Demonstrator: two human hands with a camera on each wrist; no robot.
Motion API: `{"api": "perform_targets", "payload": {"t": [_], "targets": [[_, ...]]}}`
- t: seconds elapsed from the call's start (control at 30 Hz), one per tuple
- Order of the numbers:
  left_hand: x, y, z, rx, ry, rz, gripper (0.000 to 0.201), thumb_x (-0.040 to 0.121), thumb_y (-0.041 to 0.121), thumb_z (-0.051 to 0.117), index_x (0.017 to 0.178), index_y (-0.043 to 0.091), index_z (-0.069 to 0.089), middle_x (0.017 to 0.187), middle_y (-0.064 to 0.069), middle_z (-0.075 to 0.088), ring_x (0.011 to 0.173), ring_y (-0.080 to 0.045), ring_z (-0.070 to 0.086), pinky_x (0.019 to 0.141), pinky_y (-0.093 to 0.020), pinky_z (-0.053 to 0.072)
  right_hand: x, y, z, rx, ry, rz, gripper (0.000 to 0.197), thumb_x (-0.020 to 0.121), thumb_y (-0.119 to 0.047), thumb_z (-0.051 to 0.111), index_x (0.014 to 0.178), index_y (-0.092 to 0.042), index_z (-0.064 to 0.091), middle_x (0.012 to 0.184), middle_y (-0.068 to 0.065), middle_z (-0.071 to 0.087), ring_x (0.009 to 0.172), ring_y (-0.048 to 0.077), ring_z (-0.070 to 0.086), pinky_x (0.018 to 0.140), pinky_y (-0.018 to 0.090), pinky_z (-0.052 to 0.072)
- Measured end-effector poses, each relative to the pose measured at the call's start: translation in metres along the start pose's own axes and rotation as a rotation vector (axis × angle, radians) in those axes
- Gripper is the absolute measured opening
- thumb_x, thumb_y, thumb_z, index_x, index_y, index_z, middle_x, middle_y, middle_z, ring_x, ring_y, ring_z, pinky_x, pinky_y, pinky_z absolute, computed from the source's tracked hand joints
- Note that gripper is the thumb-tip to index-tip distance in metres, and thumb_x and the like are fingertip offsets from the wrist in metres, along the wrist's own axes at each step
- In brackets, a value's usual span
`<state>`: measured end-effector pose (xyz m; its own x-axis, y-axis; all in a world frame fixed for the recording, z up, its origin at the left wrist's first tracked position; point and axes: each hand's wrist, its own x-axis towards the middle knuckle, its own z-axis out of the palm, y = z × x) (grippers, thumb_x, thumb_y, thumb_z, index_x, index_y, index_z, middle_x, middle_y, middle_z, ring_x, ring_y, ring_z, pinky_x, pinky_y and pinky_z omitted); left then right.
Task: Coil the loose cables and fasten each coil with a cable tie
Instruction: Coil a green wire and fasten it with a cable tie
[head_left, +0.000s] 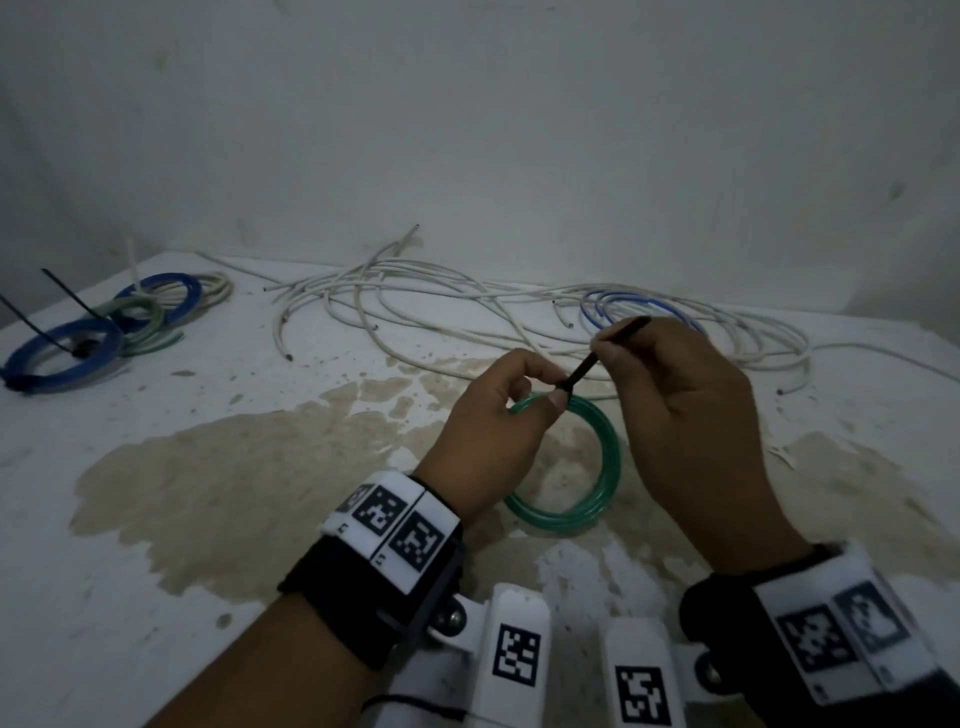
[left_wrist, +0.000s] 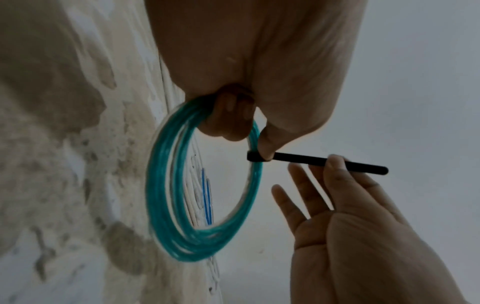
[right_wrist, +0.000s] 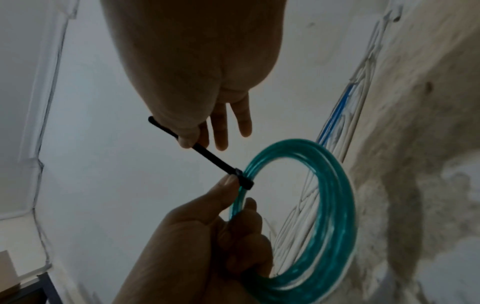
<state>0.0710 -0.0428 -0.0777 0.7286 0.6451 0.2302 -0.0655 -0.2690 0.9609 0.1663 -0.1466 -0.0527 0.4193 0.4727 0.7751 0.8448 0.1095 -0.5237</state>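
Teal coil (head_left: 605, 457), black tie (head_left: 597, 358) on it. White bench (head_left: 156, 597) w/ tan stains. Loose cables (head_left: 467, 306) white, some blue. Far left: blue & pale-green coils (head_left: 111, 325), black ties.

Glossy translucent green coil (head_left: 605, 457) – matt black tie (head_left: 605, 353)

The left hand (head_left: 493, 426) is raised with its back to the head camera, fingers curled, the thumb tip pressed by the index finger. Just to its right and slightly higher, the right hand (head_left: 685, 415) pinches with thumb and index finger, its other three fingers (right_wrist: 221, 131) held out straight. Both forearms reach forward, each wrist wearing a black strap.
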Motion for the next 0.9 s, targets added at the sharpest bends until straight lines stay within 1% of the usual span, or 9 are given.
{"api": "perform_targets", "payload": {"t": [0.13,0.23,0.33,0.43,0.5,0.6,0.7,0.8,0.9], "targets": [[-0.001,0.001,0.000,-0.092,-0.005,-0.051,0.009,0.094,0.011,0.053,0.092,0.016,0.060,0.080,-0.009,0.041,0.053,-0.011,0.034,0.052,-0.027,0.029,-0.002,0.004,0.006,0.187,-0.106,0.197,0.007,0.086,-0.023,0.055,0.087,-0.024,0.062,0.083,-0.007,0.067,0.083,0.005,0.064,0.075,0.021,0.049],[-0.002,0.003,0.001,-0.203,-0.042,-0.094,0.014,0.097,0.006,0.046,0.093,0.013,0.058,0.081,-0.012,0.042,0.046,-0.008,0.033,0.046,-0.024,0.027,-0.005,0.008,0.009,0.137,-0.170,0.181,0.011,0.082,-0.023,0.058,0.082,-0.034,0.061,0.082,-0.013,0.066,0.084,0.003,0.063,0.072,0.020,0.051],[-0.003,0.001,0.004,-0.160,-0.049,-0.097,0.009,0.098,0.010,0.046,0.094,0.011,0.054,0.077,-0.009,0.046,0.045,-0.009,0.035,0.045,-0.022,0.032,-0.005,0.013,0.007,0.033,-0.134,0.075,0.011,0.083,-0.015,0.059,0.080,-0.024,0.063,0.077,-0.011,0.063,0.079,0.004,0.060,0.071,0.018,0.049],[-0.001,-0.002,0.004,-0.119,-0.016,-0.107,0.012,0.097,0.011,0.047,0.086,0.012,0.048,0.071,-0.006,0.045,0.047,-0.013,0.036,0.045,-0.024,0.033,-0.006,0.014,0.007,-0.032,-0.127,-0.017,0.009,0.084,-0.008,0.059,0.081,-0.013,0.066,0.078,-0.006,0.063,0.077,0.005,0.058,0.071,0.023,0.049],[0.000,-0.005,0.002,-0.049,-0.006,-0.068,0.014,0.098,0.012,0.046,0.085,0.017,0.050,0.074,-0.005,0.048,0.048,-0.014,0.037,0.047,-0.026,0.033,-0.007,0.013,0.009,-0.034,-0.153,-0.024,0.010,0.084,-0.009,0.059,0.083,-0.012,0.068,0.080,-0.005,0.065,0.078,0.006,0.059,0.072,0.025,0.049],[0.000,-0.003,-0.001,-0.054,-0.071,-0.058,0.018,0.100,0.015,0.042,0.097,0.029,0.053,0.083,-0.005,0.052,0.050,-0.016,0.035,0.046,-0.026,0.031,-0.007,0.013,0.011,-0.031,-0.157,-0.022,0.011,0.083,-0.011,0.059,0.083,-0.016,0.068,0.080,-0.007,0.061,0.081,0.000,0.055,0.075,0.015,0.044],[-0.002,0.001,-0.002,-0.059,-0.121,-0.042,0.013,0.100,0.022,0.044,0.098,0.030,0.054,0.087,-0.008,0.052,0.053,-0.017,0.034,0.047,-0.026,0.030,-0.007,0.013,0.010,-0.046,-0.139,-0.006,0.011,0.083,-0.012,0.060,0.085,-0.019,0.069,0.081,-0.008,0.056,0.083,-0.008,0.050,0.074,0.003,0.035],[-0.002,0.000,-0.003,0.028,-0.133,0.012,0.007,0.098,0.024,0.049,0.094,0.025,0.055,0.088,-0.012,0.050,0.054,-0.016,0.036,0.047,-0.025,0.029,-0.007,0.012,0.011,-0.054,-0.137,-0.019,0.009,0.082,-0.009,0.060,0.082,-0.014,0.068,0.081,-0.004,0.057,0.078,0.000,0.049,0.073,0.003,0.034],[-0.003,-0.001,0.001,0.066,-0.147,0.030,0.013,0.098,0.022,0.049,0.086,0.027,0.052,0.081,-0.004,0.046,0.048,-0.010,0.034,0.046,-0.022,0.028,-0.005,0.010,0.008,-0.084,-0.096,-0.062,0.010,0.082,-0.006,0.060,0.077,-0.014,0.063,0.076,-0.005,0.054,0.076,0.005,0.048,0.070,0.007,0.034]]}}
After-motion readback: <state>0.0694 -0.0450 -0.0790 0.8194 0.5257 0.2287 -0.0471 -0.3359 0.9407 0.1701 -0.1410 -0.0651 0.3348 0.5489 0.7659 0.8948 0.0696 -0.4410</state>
